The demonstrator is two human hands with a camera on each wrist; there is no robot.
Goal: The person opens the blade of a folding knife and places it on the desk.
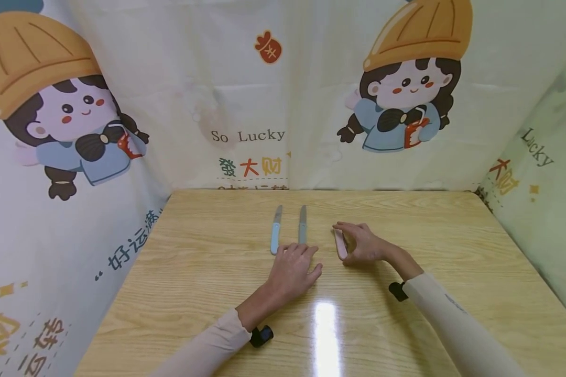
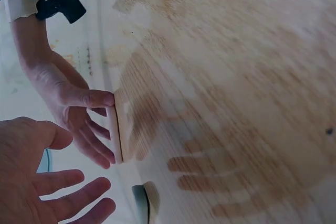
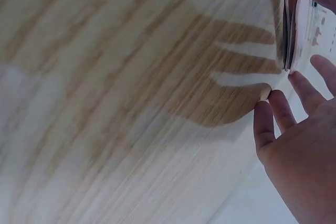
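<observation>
While the right hand (image 1: 364, 246) pinches the pink knife (image 1: 340, 244), rightmost of three, a slip could tip it.
Its end-to-end hold looks narrow; the left hand (image 1: 291, 269), loosely spread and holding nothing, could knock the grey knife (image 1: 303, 231) askew, perhaps toward the blue knife (image 1: 275, 236), farther left.

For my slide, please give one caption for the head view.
The right grip pinches a pink handle; the left grip is near a grey knife and a blue knife.
</observation>
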